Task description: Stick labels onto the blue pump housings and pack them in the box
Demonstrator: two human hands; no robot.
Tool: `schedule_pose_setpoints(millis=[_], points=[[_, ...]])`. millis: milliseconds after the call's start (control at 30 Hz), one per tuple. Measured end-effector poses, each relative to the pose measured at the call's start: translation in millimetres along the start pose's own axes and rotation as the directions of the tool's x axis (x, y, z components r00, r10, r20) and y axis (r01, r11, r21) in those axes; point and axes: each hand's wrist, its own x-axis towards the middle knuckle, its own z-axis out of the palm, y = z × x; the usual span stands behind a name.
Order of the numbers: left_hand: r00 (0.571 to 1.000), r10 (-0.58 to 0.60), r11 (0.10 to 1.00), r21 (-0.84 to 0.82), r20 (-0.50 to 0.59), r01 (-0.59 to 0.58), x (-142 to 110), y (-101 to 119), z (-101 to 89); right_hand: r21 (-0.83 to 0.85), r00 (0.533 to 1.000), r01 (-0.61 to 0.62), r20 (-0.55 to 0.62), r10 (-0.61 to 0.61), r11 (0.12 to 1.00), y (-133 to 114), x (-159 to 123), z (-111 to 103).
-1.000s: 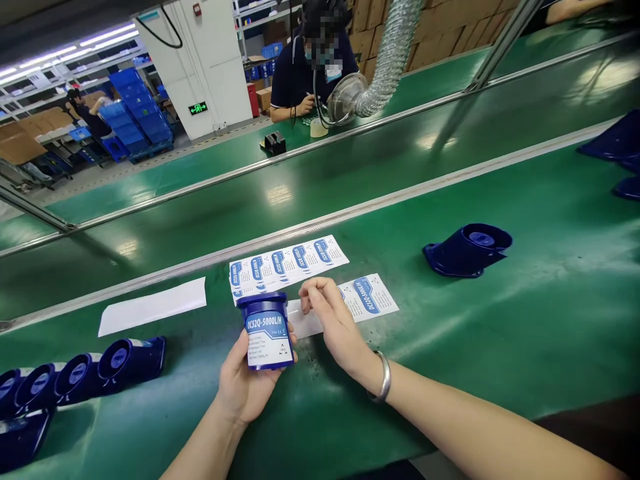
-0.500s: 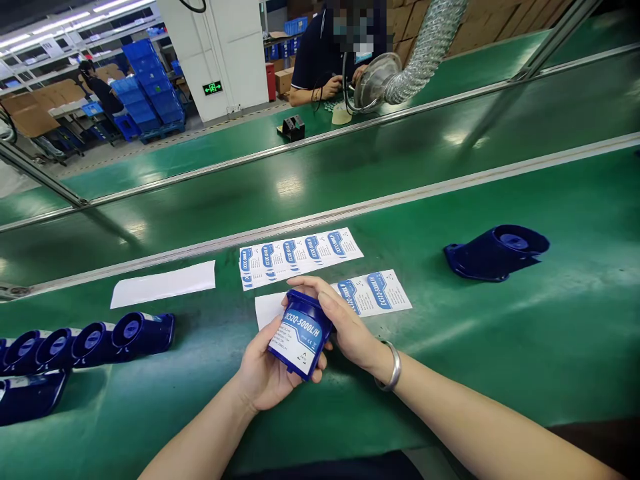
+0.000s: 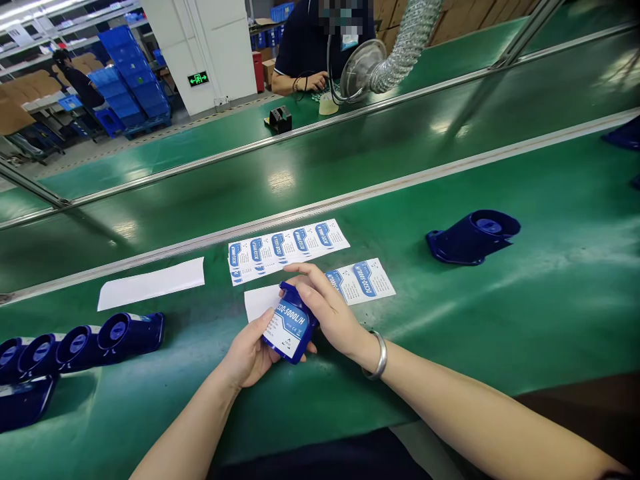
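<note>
My left hand (image 3: 253,353) is closed around a dark blue plastic housing (image 3: 293,350), which tilts above the green work surface. A blue and white label on the housing reads "5000L/H"; my left thumb covers its left part. From the upper right my right hand (image 3: 333,307) grips the same housing, fingers over its top and thumb near the label's edge. Beneath both hands lies a label strip (image 3: 367,280) with blue-headed labels at its right end and bare backing at its left. Beyond it rests a stack of full label sheets (image 3: 287,250).
A blank white strip (image 3: 153,283) lies to the left. Several labelled blue housings (image 3: 131,337) sit at the left edge. Another blue housing (image 3: 473,237) lies on the right. Across the metal rail, a co-worker (image 3: 320,47) sits by a flexible duct (image 3: 407,50).
My right hand has moved from the label strip onto the housing. The housing has gone from upright to tilted in my left hand. The view has shifted slightly.
</note>
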Motion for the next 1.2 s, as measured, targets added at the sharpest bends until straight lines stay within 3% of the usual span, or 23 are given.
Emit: schedule_pose_setpoints(millis=[267,467,667,867,967,1067,1200], points=[[1.000,0.011,0.977,0.214,0.028,-0.017,-6.2,6.3,-7.3,-0.066,0.999,0.014,-0.034,-0.016,0.998,-4.5,3.4,0.8],[0.991,0.126,0.864,0.486,0.045,-0.132,-8.9,12.8,-3.2,-0.057,0.999,0.000,-0.051,-0.003,0.998,-5.1,5.1,1.3],[0.997,0.082,0.862,0.503,-0.005,-0.068,-9.2,9.9,6.5,-0.056,0.997,-0.039,-0.064,0.036,0.998,-4.0,7.2,-1.3],[0.994,0.079,0.958,0.268,0.078,-0.097,-9.6,10.8,6.1,-0.098,0.998,-0.013,-0.061,0.007,0.995,-4.2,7.5,-4.9],[0.996,0.085,0.994,0.077,-0.020,-0.083,-6.7,11.2,7.0,-0.112,0.998,0.023,-0.059,-0.030,0.993,-3.5,5.3,-3.5],[0.987,0.004,0.994,-0.111,-0.158,-0.021,-1.6,9.5,9.5,-0.122,0.998,0.028,-0.047,-0.034,0.992,-0.9,2.0,-0.1],[0.969,-0.050,0.983,-0.181,-0.243,0.006,1.8,4.3,9.7,-0.149,0.999,0.001,-0.032,-0.005,0.989,3.5,-2.2,4.5]])
